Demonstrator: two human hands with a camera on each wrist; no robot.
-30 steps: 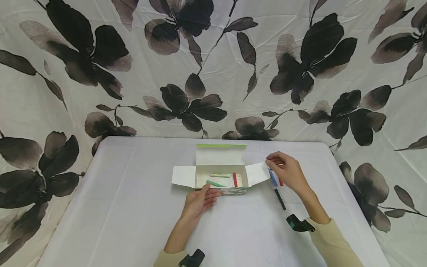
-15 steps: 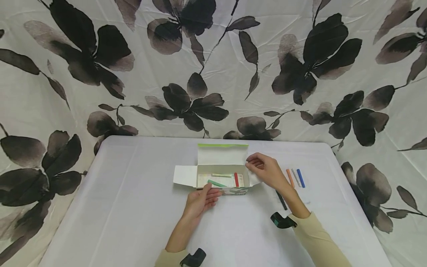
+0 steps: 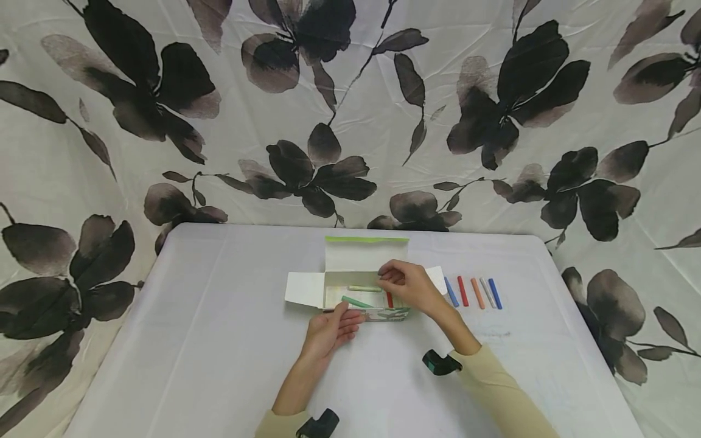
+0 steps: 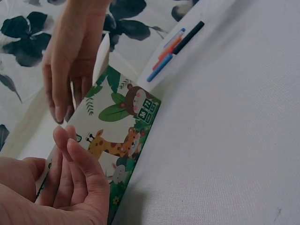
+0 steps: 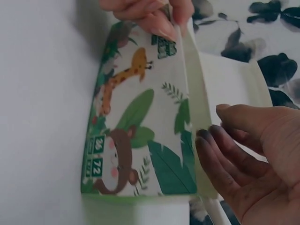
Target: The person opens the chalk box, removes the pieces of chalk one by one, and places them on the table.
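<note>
An open cardboard box [image 3: 390, 315] with cartoon animals on its front stands near the table's far side. My left hand [image 3: 325, 331] grips its front wall, thumb at the rim and fingers along the printed face. Over the box's right half hovers my right hand [image 3: 413, 286], fingers loosely bent with nothing between them; dark smudges mark its fingertips [image 5: 204, 136]. Inside the box lie a green crayon [image 3: 356, 302], a pale green crayon [image 3: 365, 288] and a red crayon [image 3: 389, 298], the last partly covered by the right hand.
The lid [image 3: 367, 252] stands up behind the box, with side flaps [image 3: 305, 289] spread. To the right lie a blue crayon [image 3: 451, 293], a red one, an orange one [image 3: 477, 294], a grey one and another blue. A black crayon [image 4: 189, 37] shows in the left wrist view.
My right hand has moved left from beside the row of crayons, past the right flap, to over the box. The left hand keeps its place on the front wall.
</note>
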